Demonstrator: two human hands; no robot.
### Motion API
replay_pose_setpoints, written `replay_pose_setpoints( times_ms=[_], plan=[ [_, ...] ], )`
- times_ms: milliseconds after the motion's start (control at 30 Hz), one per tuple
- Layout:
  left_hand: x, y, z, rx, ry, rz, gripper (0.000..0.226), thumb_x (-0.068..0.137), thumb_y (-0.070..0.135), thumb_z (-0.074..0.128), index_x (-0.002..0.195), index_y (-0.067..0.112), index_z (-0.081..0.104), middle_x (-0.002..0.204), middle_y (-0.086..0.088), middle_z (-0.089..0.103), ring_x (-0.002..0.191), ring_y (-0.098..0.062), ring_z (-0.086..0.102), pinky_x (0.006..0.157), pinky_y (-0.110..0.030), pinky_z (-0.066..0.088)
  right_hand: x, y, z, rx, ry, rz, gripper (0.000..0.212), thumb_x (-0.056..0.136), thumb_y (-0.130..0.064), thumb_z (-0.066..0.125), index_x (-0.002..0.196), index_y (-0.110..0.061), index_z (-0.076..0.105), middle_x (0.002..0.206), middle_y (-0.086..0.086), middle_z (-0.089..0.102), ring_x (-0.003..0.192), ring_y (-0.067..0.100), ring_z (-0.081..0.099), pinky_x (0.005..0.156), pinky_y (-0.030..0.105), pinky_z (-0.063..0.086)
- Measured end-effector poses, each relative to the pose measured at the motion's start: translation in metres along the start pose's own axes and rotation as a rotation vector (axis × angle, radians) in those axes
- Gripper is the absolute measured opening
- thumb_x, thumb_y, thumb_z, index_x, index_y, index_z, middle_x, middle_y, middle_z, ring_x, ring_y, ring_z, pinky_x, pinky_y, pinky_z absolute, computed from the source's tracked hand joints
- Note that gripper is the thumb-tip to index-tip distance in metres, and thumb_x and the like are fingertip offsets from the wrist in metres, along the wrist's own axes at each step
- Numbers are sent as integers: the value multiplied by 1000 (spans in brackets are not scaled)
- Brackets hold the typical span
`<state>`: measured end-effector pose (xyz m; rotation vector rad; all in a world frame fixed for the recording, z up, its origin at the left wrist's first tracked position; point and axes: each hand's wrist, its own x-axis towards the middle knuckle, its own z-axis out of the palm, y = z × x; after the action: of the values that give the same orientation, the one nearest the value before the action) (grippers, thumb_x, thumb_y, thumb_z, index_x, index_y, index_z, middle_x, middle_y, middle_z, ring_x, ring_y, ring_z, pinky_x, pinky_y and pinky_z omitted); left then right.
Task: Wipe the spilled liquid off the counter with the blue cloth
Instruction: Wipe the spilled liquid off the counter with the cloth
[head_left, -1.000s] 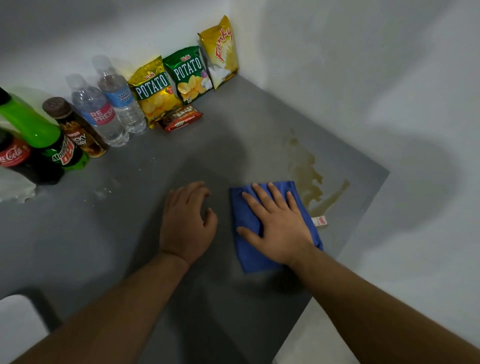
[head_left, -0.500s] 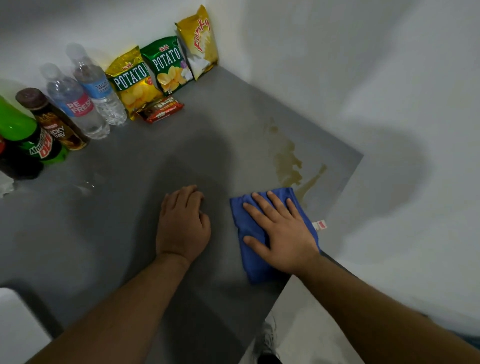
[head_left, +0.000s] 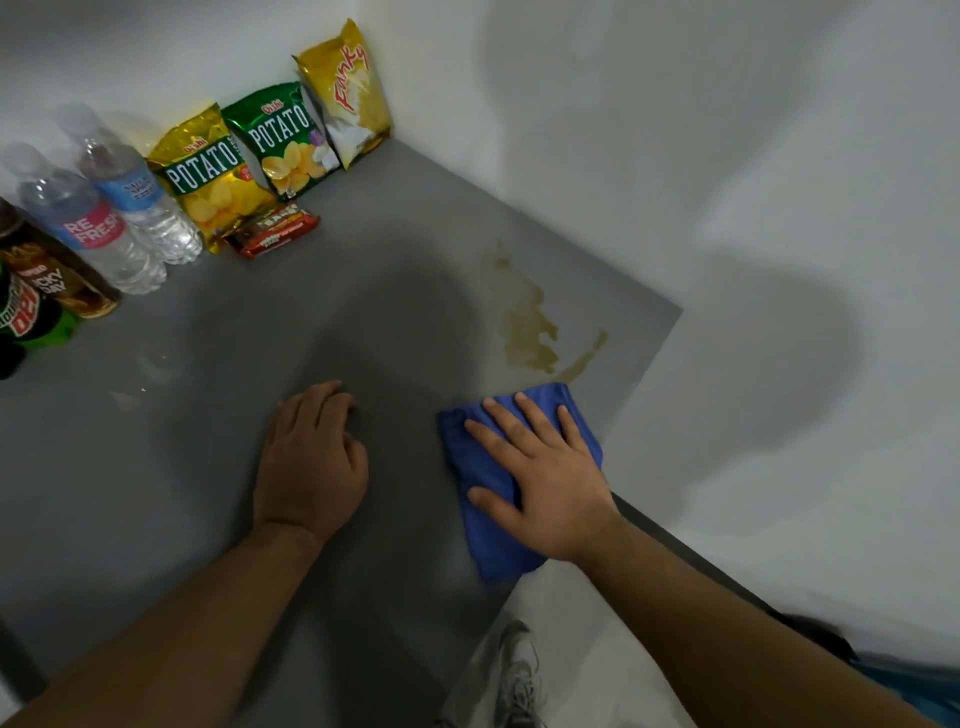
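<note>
Blue cloth (head_left: 483, 470) flat under right hand (head_left: 550, 483) fingers (head_left: 491, 431), just below spill (head_left: 527, 322).

A plain indoor corner, perhaps a home pantry, though that is unclear: a grey counter (head_left: 374, 291) set against bare white walls (head_left: 675, 130), with crisp bags (head_left: 283, 140) and drink bottles (head_left: 88, 228) lined along the back

The bench (head_left: 363, 291) looks smooth and grey with a dull sheen that catches soft reflections. The blue cloth (head_left: 485, 467) is soft, matt woven fabric, lightly creased. The spilled liquid (head_left: 524, 322) lies as a thin, brownish wet film. The crisp bags (head_left: 280, 140) are glossy, crinkled foil-like plastic. The water bottles (head_left: 104, 208) are clear ribbed plastic with shiny labels. The walls (head_left: 675, 130) look matt white.
</note>
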<state>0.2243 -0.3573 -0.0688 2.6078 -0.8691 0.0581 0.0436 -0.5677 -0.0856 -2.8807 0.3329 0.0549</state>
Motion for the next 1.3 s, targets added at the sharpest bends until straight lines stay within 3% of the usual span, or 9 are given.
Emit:
replay_pose_setpoints(
  times_ms=[200, 400, 533, 733, 967, 1133, 1300],
  plan=[
    [2, 2, 2, 52, 3, 13, 49, 80, 20, 38, 116, 1, 64, 131, -21, 60, 117, -47, 56, 110, -59, 40, 48, -5, -9, -27, -28, 115, 77, 98, -75, 24, 164, -39, 12, 174, -8, 4, 160, 27, -9, 124, 65, -6],
    [7, 20, 6, 78, 31, -40, 45, 75, 18, 48, 114, 3, 65, 127, -22, 61, 118, -46, 54, 115, -62, 33, 10, 15, -3, 20, 24, -48, 71, 100, -72, 32, 163, -42, 19, 173, -14, 10, 160, 20, -4, 125, 62, -6],
    [17, 44, 16, -12, -14, 48, 46, 81, 19, 51, 122, 3, 64, 139, -19, 58, 127, -43, 53, 113, -60, 35, 12, 44, -10, -14, 21, 39, 75, 95, -79, 32, 162, -48, 17, 173, -16, 9, 161, 24, -1, 122, 69, -4],
    [40, 72, 33, -36, -80, 127, 43, 92, 16, 59, 134, 9, 58, 152, -11, 49, 142, -33, 42, 123, -57, 24, 63, 29, -14, -39, -23, 182, 80, 93, -80, 16, 164, -43, 5, 174, -9, -4, 159, 32, -13, 121, 69, -10],
    [70, 82, 41, -24, -78, 64, 45, 90, 16, 58, 135, 8, 58, 151, -13, 49, 142, -34, 41, 123, -56, 23, 21, 46, -11, 5, 42, 2, 77, 96, -79, 30, 163, -43, 18, 173, -13, 13, 160, 23, -2, 123, 67, -1],
    [68, 82, 47, -1, -56, 62, 45, 88, 20, 60, 132, 8, 59, 149, -13, 52, 140, -35, 44, 122, -57, 26, 32, 84, -18, -41, 22, 141, 83, 90, -89, 21, 162, -49, 12, 174, -14, 5, 160, 25, -6, 123, 66, -7],
    [67, 80, 50, 16, -66, 66, 46, 94, 24, 56, 138, 11, 55, 154, -10, 47, 144, -31, 39, 124, -54, 24, 68, 70, -20, -47, 10, 213, 84, 91, -85, 14, 163, -45, 1, 174, -11, -5, 159, 31, -12, 122, 66, -11]
  ],
)
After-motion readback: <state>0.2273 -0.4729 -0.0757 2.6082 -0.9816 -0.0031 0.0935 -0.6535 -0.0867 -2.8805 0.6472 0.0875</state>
